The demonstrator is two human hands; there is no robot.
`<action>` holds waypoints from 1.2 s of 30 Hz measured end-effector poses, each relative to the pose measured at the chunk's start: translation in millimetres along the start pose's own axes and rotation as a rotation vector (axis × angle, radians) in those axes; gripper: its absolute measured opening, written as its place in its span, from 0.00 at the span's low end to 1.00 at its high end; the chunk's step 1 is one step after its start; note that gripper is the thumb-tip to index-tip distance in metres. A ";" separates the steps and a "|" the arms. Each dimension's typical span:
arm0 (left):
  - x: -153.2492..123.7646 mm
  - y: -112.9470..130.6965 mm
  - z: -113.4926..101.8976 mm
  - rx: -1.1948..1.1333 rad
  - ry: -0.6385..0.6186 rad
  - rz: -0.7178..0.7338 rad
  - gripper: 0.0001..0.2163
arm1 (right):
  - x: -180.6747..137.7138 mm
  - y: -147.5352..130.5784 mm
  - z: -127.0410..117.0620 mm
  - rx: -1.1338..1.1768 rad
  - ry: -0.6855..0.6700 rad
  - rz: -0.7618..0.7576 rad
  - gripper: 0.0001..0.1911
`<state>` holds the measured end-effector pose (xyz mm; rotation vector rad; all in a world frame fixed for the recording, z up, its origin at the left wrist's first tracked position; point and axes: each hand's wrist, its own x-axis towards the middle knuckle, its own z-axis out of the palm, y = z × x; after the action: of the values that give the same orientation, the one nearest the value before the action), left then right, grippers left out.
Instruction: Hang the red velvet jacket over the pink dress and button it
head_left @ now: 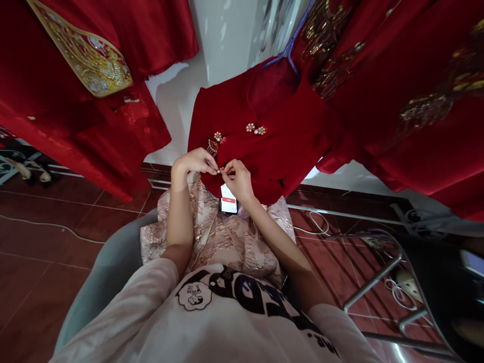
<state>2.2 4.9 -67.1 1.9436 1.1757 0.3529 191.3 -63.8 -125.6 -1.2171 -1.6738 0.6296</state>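
A red velvet-like top (260, 156) hangs on a purple hanger (290, 48), and its lower part reaches my lap. Flower-shaped ornaments with pearls (256, 129) decorate its front, and a jewelled piece with dangling strands (212, 147) sits beside my left hand. My left hand (194, 161) is closed in a pinch on a small bead ornament (220, 171) at the garment's lower left. Thumb and finger of my right hand (238, 180) pinch at the same ornament from the other side. Just below, a lit phone (228, 202) lies on my lap.
Red garments with gold decoration (98, 65) hang at left, and others (427, 111) hang at right. A patterned pink cloth (219, 237) covers my lap. At lower right stands a metal-framed black chair (427, 282) with a phone on it. White cables (319, 224) cross the tiled floor.
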 end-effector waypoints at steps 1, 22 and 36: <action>0.7 0.0 0.9 0.003 -0.012 -0.002 0.08 | -2.0 0.6 -3.1 -0.007 -0.012 0.003 0.08; 9.4 17.6 16.7 0.377 0.056 -0.062 0.15 | -13.2 18.0 -22.7 -0.013 -0.059 -0.010 0.08; 1.2 27.1 12.8 0.276 0.159 0.182 0.04 | -12.2 18.6 -24.8 0.043 -0.040 -0.023 0.10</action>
<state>26.9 -6.7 -54.6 2.3069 1.2012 0.4682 222.5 -70.9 -135.0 -1.1604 -1.6962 0.6766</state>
